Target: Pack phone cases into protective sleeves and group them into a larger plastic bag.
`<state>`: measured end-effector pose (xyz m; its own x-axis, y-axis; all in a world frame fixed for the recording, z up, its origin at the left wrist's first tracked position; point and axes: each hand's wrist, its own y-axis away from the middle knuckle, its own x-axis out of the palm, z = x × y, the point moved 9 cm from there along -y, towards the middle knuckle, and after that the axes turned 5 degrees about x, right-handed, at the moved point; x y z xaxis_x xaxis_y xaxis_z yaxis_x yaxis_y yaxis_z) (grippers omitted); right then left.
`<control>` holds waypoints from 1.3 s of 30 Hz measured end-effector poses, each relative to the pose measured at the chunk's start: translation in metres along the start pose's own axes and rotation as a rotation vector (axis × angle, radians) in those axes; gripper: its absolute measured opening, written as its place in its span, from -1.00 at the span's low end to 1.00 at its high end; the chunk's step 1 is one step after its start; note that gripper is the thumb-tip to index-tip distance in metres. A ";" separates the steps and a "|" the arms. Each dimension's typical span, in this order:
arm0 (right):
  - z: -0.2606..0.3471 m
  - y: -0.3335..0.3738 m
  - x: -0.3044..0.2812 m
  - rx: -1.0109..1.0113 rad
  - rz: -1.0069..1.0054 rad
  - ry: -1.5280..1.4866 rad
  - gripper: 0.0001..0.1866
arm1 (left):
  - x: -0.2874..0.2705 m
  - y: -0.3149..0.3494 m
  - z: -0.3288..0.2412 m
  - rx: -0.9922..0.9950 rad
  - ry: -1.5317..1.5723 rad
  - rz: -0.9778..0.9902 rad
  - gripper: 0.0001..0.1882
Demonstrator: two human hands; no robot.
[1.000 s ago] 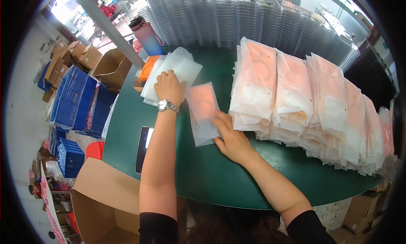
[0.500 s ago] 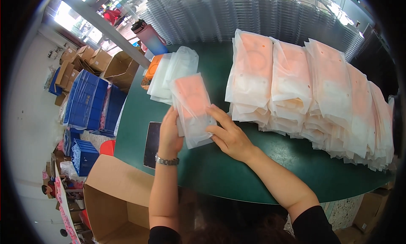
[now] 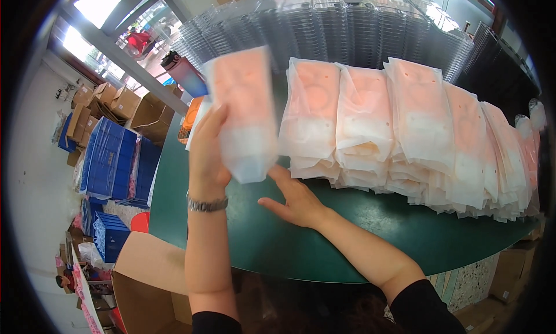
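My left hand grips a frosted plastic bag by its left side and holds it upright above the table. Through the bag shows a flat orange piece in the upper part, blurred by motion; the lower end is whitish. My right hand is just below the bag's lower right corner, thumb and fingers apart; its fingertips are partly hidden, so contact with the bag cannot be told. On the right lie several overlapping piles of similar filled bags. Behind my left hand, whitish bags are mostly covered, beside an orange package.
The green table has a curved near edge. Stacked transparent plastic trays line its back, with a pink-and-blue bottle at the back left. An open cardboard box stands at the lower left; blue crates stand beyond it.
My left hand has lifted the bag up and slightly left. My right hand has come off the bag's right side and sits lower. The view has shifted a little to the right.
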<state>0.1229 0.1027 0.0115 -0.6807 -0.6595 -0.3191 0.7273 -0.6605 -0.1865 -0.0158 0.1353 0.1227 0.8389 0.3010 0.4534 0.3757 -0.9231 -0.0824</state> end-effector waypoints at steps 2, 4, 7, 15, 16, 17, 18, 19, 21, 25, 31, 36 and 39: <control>0.003 -0.001 0.005 -0.047 0.006 0.015 -0.29 | 0.009 -0.025 0.026 -0.137 -0.154 0.008 -0.56; -0.005 0.000 0.007 -0.075 0.003 0.045 -0.29 | 0.043 -0.034 0.042 -0.166 -0.394 0.095 -0.49; -0.004 0.002 -0.001 -0.182 -0.124 0.121 -0.33 | 0.074 -0.036 0.065 -0.033 -0.710 0.155 -0.35; -0.013 0.002 0.000 -0.038 -0.029 0.152 -0.44 | 0.063 -0.028 0.055 0.034 -0.621 0.216 -0.23; -0.013 0.001 0.004 -0.046 -0.013 0.150 -0.44 | 0.045 -0.027 0.051 0.102 -0.759 0.218 -0.22; -0.014 0.000 0.004 -0.029 -0.024 0.142 -0.47 | 0.012 -0.027 0.048 0.226 -0.975 0.161 -0.36; -0.013 -0.001 0.005 -0.011 -0.037 0.139 -0.50 | -0.022 -0.026 0.055 0.229 -0.972 0.147 -0.36; -0.004 -0.003 0.004 -0.074 -0.087 0.136 -0.57 | -0.057 -0.018 0.044 0.421 -1.533 -0.033 -0.41; -0.002 -0.005 0.008 -0.077 -0.070 0.130 -0.60 | -0.092 0.003 0.044 0.590 -2.089 -0.266 -0.46; -0.003 -0.004 0.002 -0.104 -0.087 0.155 -0.64 | -0.104 0.019 0.073 0.516 -1.985 -0.102 -0.54; 0.018 -0.004 0.001 -0.199 -0.172 0.226 -0.72 | -0.091 0.033 0.062 0.577 -1.590 -0.073 -0.55; 0.074 -0.041 0.034 -0.512 -0.148 0.444 -0.75 | -0.114 0.020 0.075 0.518 -1.561 -0.077 -0.63; 0.113 -0.115 0.072 -0.566 -0.150 0.456 -0.78 | -0.113 0.022 0.066 0.560 -1.324 -0.067 -0.73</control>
<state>-0.0199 0.0905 0.1154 -0.7620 -0.2810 -0.5835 0.6472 -0.3642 -0.6698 -0.0764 0.0966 0.0112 0.4395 0.6235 -0.6466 0.2703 -0.7783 -0.5667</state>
